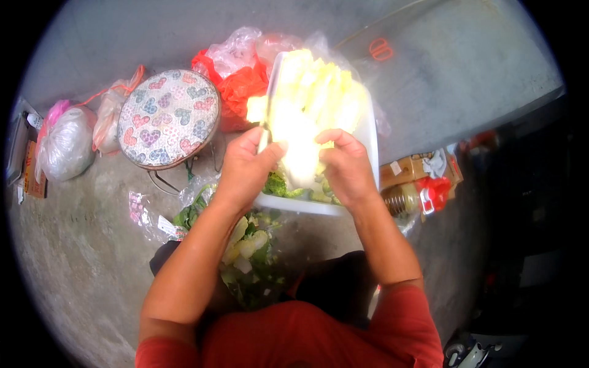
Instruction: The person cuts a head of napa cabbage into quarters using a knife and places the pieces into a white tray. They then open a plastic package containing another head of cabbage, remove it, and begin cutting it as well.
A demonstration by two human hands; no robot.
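Note:
A pale leaf of what looks like napa cabbage (299, 154), washed out by glare, spans the gap between my hands. My left hand (246, 168) pinches it at the left edge with thumb and forefinger. At the opposite edge, the fingertips of my right hand (345, 165) grip it. Beneath and beyond is a white plastic basin (299, 205) heaped with yellow-white leaves (322, 85). Green, crinkled leafy pieces (278, 185) show at its near side. Glare hides where the held leaf ends against the pile.
Leafy trimmings (251, 246) lie on the floor between my legs. A round heart-patterned stool (168, 119) stands left, near tied plastic bags (69, 138). Red plastic bags (244, 87) crowd behind the basin. An orange-handled object (381, 49) rests on the grey ledge; right are a cardboard box (400, 172) and a bottle (400, 198).

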